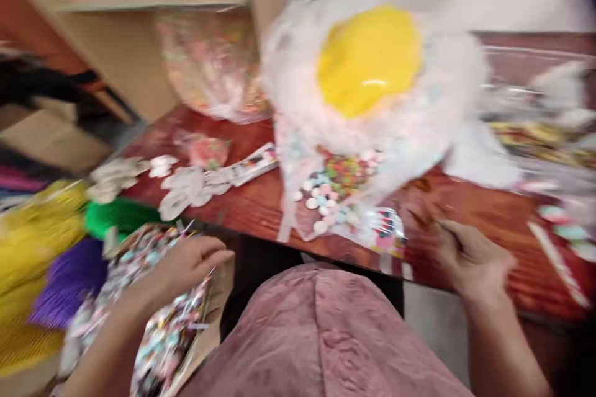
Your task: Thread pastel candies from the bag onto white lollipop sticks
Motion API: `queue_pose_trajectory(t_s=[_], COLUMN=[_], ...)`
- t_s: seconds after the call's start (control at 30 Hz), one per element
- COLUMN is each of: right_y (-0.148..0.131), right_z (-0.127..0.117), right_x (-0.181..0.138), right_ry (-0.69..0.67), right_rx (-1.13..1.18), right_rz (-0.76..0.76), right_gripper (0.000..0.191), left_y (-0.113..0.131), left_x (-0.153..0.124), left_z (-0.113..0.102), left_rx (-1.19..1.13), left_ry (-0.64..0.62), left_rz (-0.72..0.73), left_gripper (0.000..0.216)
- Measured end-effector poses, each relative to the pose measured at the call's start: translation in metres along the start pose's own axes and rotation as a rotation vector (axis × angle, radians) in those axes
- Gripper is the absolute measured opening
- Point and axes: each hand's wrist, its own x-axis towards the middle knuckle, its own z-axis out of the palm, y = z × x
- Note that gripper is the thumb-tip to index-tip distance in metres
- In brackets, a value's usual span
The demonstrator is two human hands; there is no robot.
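Note:
My left hand (195, 263) is over a cardboard box (212, 316) at the lower left, filled with small wrapped sweets (162, 338), some with thin white sticks. Its fingers curl together; whatever they may hold is hidden. Above the right part of the red-brown table, my right hand (475, 254) is closed, thumb against fingers, blurred by motion. I cannot make out anything in it. Left of it lies a small clear packet with a red, black and white print (387, 228). Next to that, pastel and coloured sweets (326, 192) show at the mouth of a big clear bag (293, 93).
A yellow round thing (370, 62) lies on the big bag. Behind stands a cardboard carton (107, 56) beside a bag of orange-pink sweets (209, 68). White round pieces (186, 189) lie on the table (246, 201). Yellow, green and purple mesh (69, 282) fills the left side.

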Motion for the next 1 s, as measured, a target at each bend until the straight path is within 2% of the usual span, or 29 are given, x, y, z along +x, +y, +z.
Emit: queue_pose_trajectory(t_s=[0.1,0.17,0.23,0.3,0.37,0.43,0.57,0.7,0.9,1.0], right_y=[0.029,0.048,0.066,0.082,0.097,0.108,0.128,0.152,0.193,0.205], right_z=[-0.003,-0.004,-0.01,-0.019,-0.029,-0.039,-0.051,-0.055,-0.069,-0.073], right_x=[-0.014,-0.022,-0.031,-0.037,-0.04,-0.04,-0.036,-0.024,-0.007,-0.005], right_ry=[0.058,0.1,0.122,0.125,0.128,0.132,0.145,0.151,0.141,0.108], right_rx=[-0.172,-0.244,-0.305,-0.364,-0.414,-0.444,-0.5,-0.531,-0.525,-0.492], right_rz=[0.123,0.209,0.284,0.35,0.405,0.44,0.489,0.535,0.645,0.675], right_gripper=[0.028,0.03,0.031,0.031,0.03,0.029,0.028,0.027,0.023,0.018], left_y=[0.07,0.117,0.157,0.188,0.212,0.228,0.24,0.23,0.208,0.203], left_x=[0.038,0.061,0.086,0.11,0.127,0.137,0.148,0.158,0.155,0.157], left_z=[0.004,0.013,0.024,0.038,0.054,0.07,0.09,0.097,0.107,0.109], left_rx=[-0.172,-0.161,-0.061,0.085,0.235,0.388,0.575,0.611,0.384,0.275], left_ry=[0.207,0.277,0.312,0.225,0.127,0.104,0.133,0.234,0.36,0.394], left_rz=[0.56,0.787,0.859,0.884,0.9,0.862,0.809,0.839,0.794,0.791], left_gripper=[0.02,0.017,0.021,0.022,0.015,0.018,0.023,0.027,0.04,0.032])
